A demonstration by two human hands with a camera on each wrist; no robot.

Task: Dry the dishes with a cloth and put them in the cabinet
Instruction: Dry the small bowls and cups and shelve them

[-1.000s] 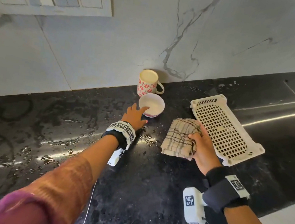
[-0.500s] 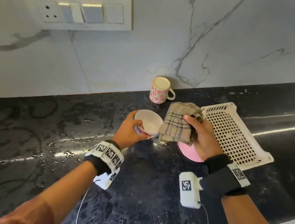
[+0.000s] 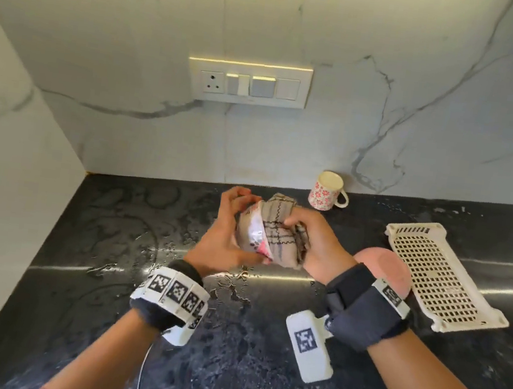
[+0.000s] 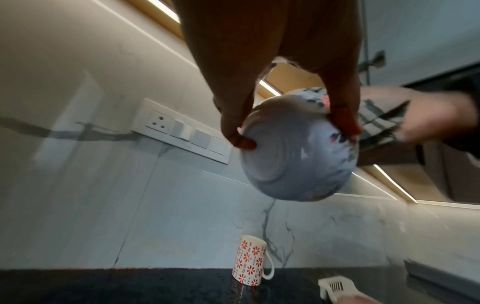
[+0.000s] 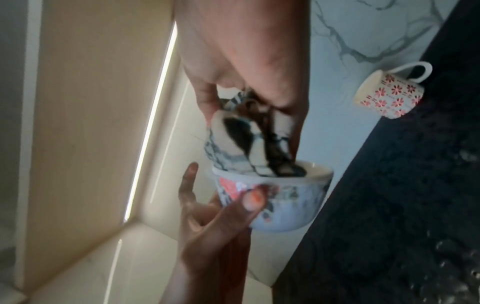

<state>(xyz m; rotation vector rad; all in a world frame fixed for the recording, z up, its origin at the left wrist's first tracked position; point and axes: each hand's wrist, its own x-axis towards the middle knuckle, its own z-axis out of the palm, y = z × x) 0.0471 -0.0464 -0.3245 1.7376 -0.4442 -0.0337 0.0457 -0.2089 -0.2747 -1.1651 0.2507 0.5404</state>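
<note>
My left hand (image 3: pixel 227 239) gripped the bowl (image 3: pixel 251 235) above the counter (image 3: pixel 97 239), mouth turned rightward. My right hand (image 3: pixel 313 243) clutched the cloth (image 3: pixel 280 226), pressed inside. Mug (image 3: pixel 326 191) stood well behind.

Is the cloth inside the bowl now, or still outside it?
Inside. The right hand presses the bunched cloth past the rim of the bowl.

No readable text anywhere; wrist bands (image 3: pixel 172 292) seemingly carry only square code markers.
</note>
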